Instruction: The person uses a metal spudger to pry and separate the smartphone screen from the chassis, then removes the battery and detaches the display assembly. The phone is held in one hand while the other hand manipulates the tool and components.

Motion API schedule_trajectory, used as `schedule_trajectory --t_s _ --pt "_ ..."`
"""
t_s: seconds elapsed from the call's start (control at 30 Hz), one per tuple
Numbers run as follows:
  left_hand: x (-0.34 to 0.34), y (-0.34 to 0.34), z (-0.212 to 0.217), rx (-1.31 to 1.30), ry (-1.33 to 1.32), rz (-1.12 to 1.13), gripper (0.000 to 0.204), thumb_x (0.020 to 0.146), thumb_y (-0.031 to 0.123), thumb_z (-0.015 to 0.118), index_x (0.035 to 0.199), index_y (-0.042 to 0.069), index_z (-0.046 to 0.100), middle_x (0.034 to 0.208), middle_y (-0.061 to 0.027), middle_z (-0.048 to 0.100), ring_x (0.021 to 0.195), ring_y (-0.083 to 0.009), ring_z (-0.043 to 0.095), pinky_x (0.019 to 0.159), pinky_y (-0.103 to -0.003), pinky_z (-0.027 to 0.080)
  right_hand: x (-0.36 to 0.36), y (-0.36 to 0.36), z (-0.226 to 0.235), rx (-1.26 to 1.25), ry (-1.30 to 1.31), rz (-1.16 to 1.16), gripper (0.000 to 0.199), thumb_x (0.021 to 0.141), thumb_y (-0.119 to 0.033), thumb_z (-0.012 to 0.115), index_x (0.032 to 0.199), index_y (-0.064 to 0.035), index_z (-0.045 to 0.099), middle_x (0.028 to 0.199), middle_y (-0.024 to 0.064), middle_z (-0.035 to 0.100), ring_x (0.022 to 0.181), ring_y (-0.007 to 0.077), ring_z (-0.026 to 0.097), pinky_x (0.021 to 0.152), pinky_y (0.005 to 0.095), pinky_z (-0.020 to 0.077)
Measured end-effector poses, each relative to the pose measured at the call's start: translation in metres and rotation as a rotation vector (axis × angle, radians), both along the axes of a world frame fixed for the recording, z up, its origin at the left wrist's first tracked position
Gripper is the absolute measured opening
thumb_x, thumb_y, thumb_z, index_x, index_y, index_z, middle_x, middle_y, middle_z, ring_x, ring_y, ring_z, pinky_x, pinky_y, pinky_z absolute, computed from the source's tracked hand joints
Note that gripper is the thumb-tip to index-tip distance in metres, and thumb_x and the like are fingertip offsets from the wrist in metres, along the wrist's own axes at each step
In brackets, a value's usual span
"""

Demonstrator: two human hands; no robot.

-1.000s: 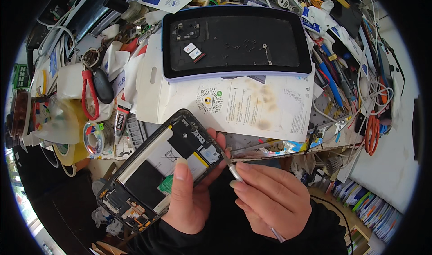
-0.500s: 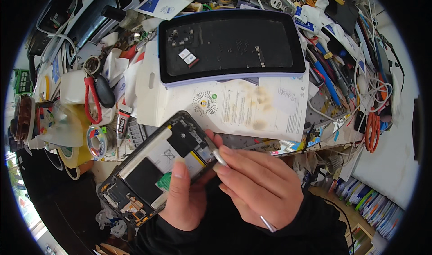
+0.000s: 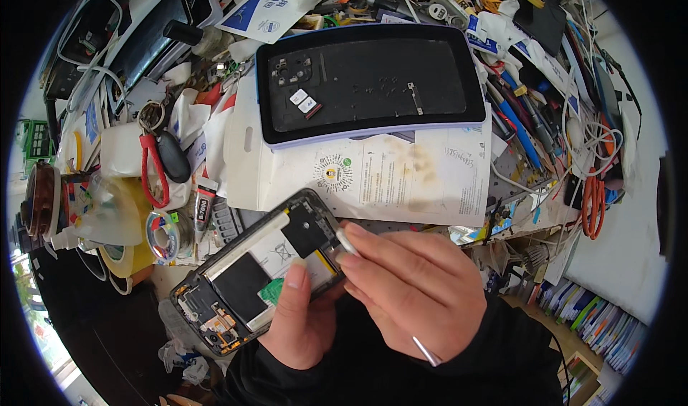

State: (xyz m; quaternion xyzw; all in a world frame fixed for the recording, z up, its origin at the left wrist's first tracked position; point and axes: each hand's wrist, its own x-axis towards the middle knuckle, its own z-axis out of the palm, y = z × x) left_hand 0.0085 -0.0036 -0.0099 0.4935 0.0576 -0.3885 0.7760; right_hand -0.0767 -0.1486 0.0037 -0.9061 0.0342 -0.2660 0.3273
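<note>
My left hand [image 3: 301, 327] holds an opened smartphone [image 3: 240, 288] at a tilt, thumb over its lower edge and fingers beneath. The phone's inside faces up, showing a black and white battery area, a green sticker [image 3: 272, 290] and gold-coloured flex parts at the lower left end. In my right hand [image 3: 423, 291] a slim silver metal tool [image 3: 426, 351] is pinched between thumb and fingers. Its front part lies at the phone's right-hand edge, near the upper end. The fingers hide the tool's middle, and its exact tip is hard to make out.
Beyond the phone, a black shell with a lilac rim [image 3: 373, 135] holds small screws and a card tray with white cards [image 3: 306, 103]. It rests on a stained white cardboard sheet [image 3: 430, 184]. Left are a glue tube [image 3: 205, 204], solder spool [image 3: 163, 235] and red strap [image 3: 149, 169]; pens and cables crowd the right.
The bench appears slightly shifted in the picture. The phone sits a little lower and to the right, and fewer left fingertips show at its far edge. Both grips stay the same.
</note>
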Motion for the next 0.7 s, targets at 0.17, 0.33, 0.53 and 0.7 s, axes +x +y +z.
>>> schedule_trajectory --t_s 0.17,0.33,0.53,0.7 --pt "-0.006 0.007 0.001 -0.053 0.145 0.096 0.057 0.107 0.031 0.052 0.153 -0.001 0.045 0.142 -0.0230 0.062 0.130 -0.0338 0.064 0.107 -0.047 0.054 -0.005 0.008 0.003 -0.041 -0.047 -0.026 0.033 0.083 -0.007 0.078 0.114 0.0028 0.073 0.115 0.0210 0.075 0.088 0.0272 0.074 0.069 0.0335 0.0573" --pt "-0.004 0.011 -0.002 -0.061 0.158 0.038 0.061 0.109 0.036 0.043 0.156 -0.002 0.042 0.148 -0.0256 0.058 0.136 -0.0373 0.059 0.118 -0.049 0.045 0.003 0.008 0.004 -0.059 0.013 -0.030 0.034 0.081 -0.007 0.077 0.114 0.0019 0.073 0.115 0.0203 0.076 0.088 0.0256 0.074 0.065 0.0323 0.0556" --pt "-0.001 0.011 -0.002 -0.057 0.153 0.055 0.059 0.110 0.035 0.044 0.157 -0.001 0.042 0.147 -0.0266 0.059 0.136 -0.0401 0.059 0.117 -0.052 0.046 0.012 0.010 0.014 -0.062 0.047 -0.073 0.035 0.072 -0.001 0.082 0.106 0.0015 0.076 0.112 0.0207 0.078 0.081 0.0252 0.073 0.065 0.0311 0.0541" --pt "-0.001 0.013 0.001 -0.044 0.207 0.042 0.056 0.108 0.029 0.047 0.156 -0.001 0.043 0.145 -0.0248 0.061 0.131 -0.0378 0.063 0.114 -0.051 0.049 0.008 0.014 0.022 -0.072 0.120 -0.058 0.033 0.076 -0.003 0.081 0.108 0.0010 0.076 0.114 0.0202 0.078 0.081 0.0238 0.071 0.065 0.0310 0.0533"
